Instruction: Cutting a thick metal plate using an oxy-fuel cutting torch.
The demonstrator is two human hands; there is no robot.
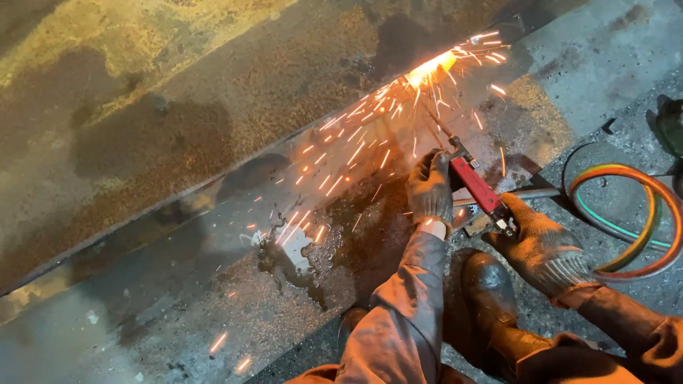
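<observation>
Red torch (475, 186) gripped by both gloved hands, L (430, 190) & R (542, 246), sparks on steel plate (178, 135).

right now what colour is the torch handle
Red, seen in the head view: the torch handle between both gloved hands.

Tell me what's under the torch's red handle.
Under the torch lies the rusty steel plate, wet and spark-strewn. Both gloved hands, left hand and right hand, cover its grip ends.

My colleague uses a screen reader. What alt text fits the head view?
Two gloved hands, left hand and right hand, hold a red-handled cutting torch whose flame throws sparks across a rusty steel plate. Coloured hoses coil on the right.
</observation>
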